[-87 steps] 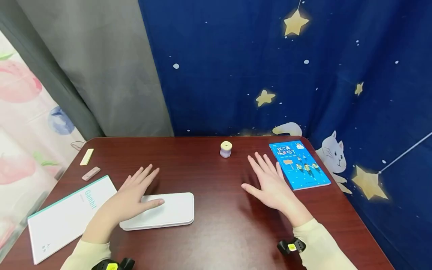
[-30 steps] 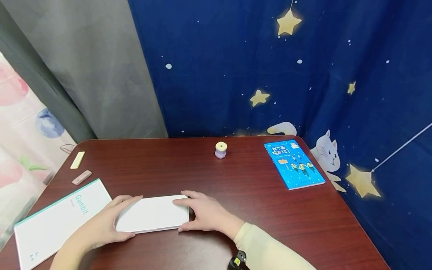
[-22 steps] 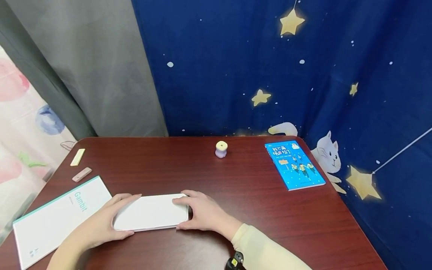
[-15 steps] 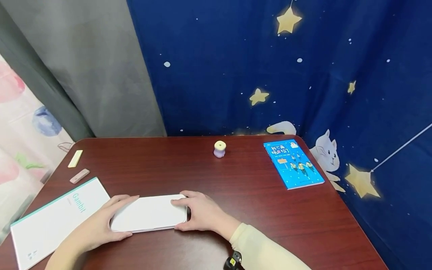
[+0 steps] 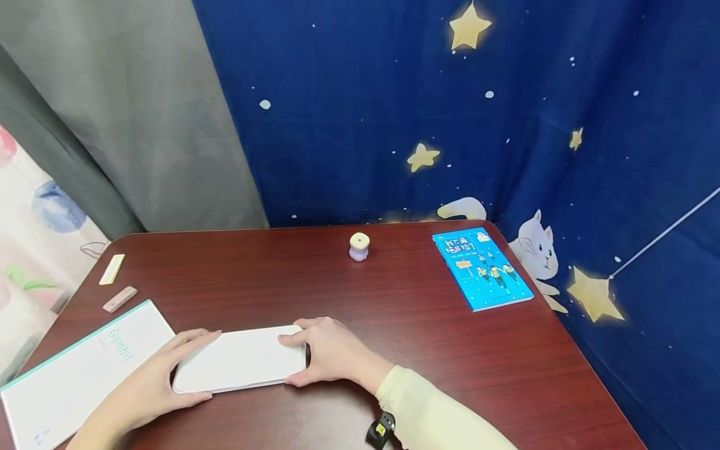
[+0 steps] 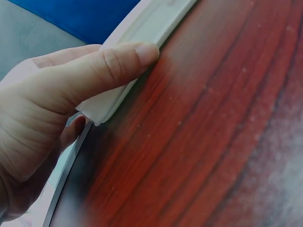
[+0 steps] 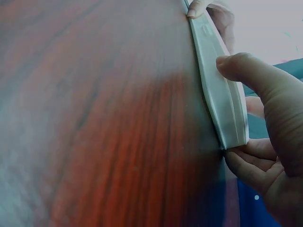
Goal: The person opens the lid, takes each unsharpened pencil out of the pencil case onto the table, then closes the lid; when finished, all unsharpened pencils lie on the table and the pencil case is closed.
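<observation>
A flat white case with rounded corners lies near the front of the table, held at both short ends. My left hand grips its left end, thumb along the near edge and fingers over the far side. At the right end my right hand holds it the same way, thumb on the near edge and a finger on top. In the left wrist view the thumb presses the case's side wall. The right wrist view shows the case's long side with a seam, low over the wood; the lid looks shut.
A white notebook marked "Gambit" lies left, beside my left hand. Behind it are a pink eraser-like block and a pale yellow one. A yellow-and-purple spool-shaped object stands at the back; a blue book lies right.
Earliest, both hands were spread apart, the left over the case and the right near the blue book. They then came to grip the case's two ends. Since then, only the head view has shifted slightly.
</observation>
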The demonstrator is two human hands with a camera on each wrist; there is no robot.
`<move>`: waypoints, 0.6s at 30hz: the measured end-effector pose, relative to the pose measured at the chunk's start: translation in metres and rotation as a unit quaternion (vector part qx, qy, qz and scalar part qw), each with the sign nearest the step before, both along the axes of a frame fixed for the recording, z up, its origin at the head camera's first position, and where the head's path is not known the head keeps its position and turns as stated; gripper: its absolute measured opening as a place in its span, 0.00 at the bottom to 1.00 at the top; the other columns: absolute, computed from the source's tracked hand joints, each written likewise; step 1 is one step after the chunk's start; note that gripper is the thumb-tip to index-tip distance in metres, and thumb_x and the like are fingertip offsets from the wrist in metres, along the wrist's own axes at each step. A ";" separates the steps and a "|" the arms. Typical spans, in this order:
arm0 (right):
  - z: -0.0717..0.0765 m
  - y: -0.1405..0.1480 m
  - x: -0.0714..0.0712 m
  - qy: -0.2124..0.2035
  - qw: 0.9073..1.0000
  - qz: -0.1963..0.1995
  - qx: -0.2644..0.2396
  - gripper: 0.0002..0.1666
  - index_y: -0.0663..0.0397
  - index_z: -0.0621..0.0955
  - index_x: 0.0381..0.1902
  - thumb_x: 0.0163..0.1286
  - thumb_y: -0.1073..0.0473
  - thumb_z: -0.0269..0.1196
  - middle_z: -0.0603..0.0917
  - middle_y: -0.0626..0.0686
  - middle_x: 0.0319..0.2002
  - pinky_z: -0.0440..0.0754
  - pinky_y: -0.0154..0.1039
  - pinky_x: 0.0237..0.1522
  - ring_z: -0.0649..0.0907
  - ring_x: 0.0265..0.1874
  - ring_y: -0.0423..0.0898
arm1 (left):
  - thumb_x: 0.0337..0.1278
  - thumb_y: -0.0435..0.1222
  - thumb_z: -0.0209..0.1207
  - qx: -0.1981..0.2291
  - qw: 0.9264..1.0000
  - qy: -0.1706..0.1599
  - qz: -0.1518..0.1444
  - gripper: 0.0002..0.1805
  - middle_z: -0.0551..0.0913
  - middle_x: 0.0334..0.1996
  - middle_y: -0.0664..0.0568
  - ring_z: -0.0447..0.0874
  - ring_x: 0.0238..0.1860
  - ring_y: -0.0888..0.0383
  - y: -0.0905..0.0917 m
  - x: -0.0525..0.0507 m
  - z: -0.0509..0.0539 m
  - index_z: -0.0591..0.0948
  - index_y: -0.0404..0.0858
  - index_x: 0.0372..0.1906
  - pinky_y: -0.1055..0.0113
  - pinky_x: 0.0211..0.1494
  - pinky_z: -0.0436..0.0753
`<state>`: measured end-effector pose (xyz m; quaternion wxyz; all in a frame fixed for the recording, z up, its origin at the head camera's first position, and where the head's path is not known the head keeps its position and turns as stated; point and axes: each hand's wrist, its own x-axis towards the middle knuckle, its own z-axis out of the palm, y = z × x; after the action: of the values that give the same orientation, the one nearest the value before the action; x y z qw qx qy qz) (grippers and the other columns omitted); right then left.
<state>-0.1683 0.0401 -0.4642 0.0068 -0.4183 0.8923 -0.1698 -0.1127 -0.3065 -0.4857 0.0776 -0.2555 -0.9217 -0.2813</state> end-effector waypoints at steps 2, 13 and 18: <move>0.000 0.000 -0.001 -0.002 1.000 -0.001 0.004 0.41 0.28 0.82 0.67 0.56 0.29 0.74 0.84 0.43 0.59 0.81 0.33 0.53 0.86 0.49 0.39 | 0.38 0.50 0.84 0.002 1.000 0.003 -0.001 0.52 0.74 0.68 0.51 0.62 0.65 0.77 0.000 0.000 -0.001 0.75 0.49 0.75 0.88 0.61 0.52; 0.003 0.000 -0.003 0.005 1.000 -0.005 0.012 0.40 0.25 0.83 0.65 0.55 0.28 0.74 0.85 0.41 0.57 0.82 0.34 0.51 0.87 0.45 0.38 | 0.37 0.50 0.85 0.003 1.000 0.004 0.007 0.53 0.73 0.67 0.53 0.65 0.64 0.76 0.000 0.002 0.000 0.75 0.49 0.75 0.88 0.60 0.54; 0.010 0.003 -0.008 -0.031 0.999 -0.002 -0.022 0.37 0.26 0.85 0.63 0.56 0.29 0.74 0.87 0.39 0.57 0.81 0.31 0.51 0.86 0.50 0.34 | 0.38 0.50 0.84 0.011 1.000 -0.007 -0.003 0.53 0.73 0.68 0.55 0.64 0.65 0.77 -0.003 0.000 -0.001 0.74 0.48 0.76 0.87 0.59 0.56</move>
<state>-0.1758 0.0434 -0.4542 0.0252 -0.4114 0.8884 -0.2021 -0.1124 -0.3091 -0.4867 0.0736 -0.2550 -0.9183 -0.2937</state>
